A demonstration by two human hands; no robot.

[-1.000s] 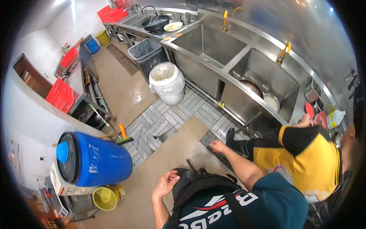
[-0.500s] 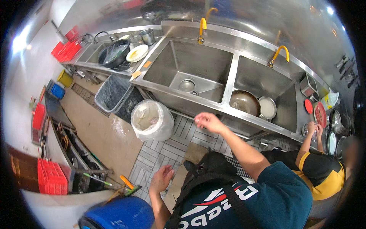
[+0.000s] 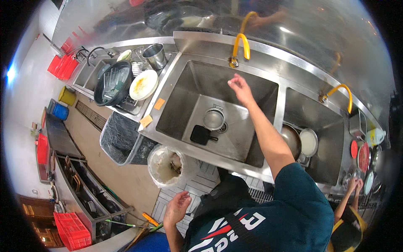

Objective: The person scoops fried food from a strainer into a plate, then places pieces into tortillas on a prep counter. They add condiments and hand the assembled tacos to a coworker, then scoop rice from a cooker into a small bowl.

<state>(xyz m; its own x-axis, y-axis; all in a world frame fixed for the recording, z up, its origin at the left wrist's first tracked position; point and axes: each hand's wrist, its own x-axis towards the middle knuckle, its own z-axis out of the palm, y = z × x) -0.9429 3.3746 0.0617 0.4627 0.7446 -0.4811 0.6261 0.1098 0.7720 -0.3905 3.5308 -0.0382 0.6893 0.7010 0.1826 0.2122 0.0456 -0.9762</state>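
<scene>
My right hand (image 3: 241, 89) reaches over the left sink basin (image 3: 184, 90), just short of the yellow faucet (image 3: 245, 48). Its fingers are loosely bent and apart, with nothing seen in them. Down in that basin lie a small round metal pot (image 3: 214, 120) and a black square pan (image 3: 200, 135) with a short handle, beside the drain. My left hand (image 3: 178, 207) hangs low, empty, its fingers slightly curled but not closed. Nearest to it stands a white-lined bin (image 3: 156, 170) with scraps inside.
A frying pan (image 3: 291, 140) and a pot with whitish contents (image 3: 309, 143) sit in the right basin. On the left counter are stacked plates (image 3: 145, 84), a black tub (image 3: 100, 94) of glasses and a steel container (image 3: 154, 56). A co-worker's hands (image 3: 355, 185) work at far right.
I have come closer to the sink. My right hand has moved forward, from in front of the sink edge to over the left basin. The black pan has come into view.
</scene>
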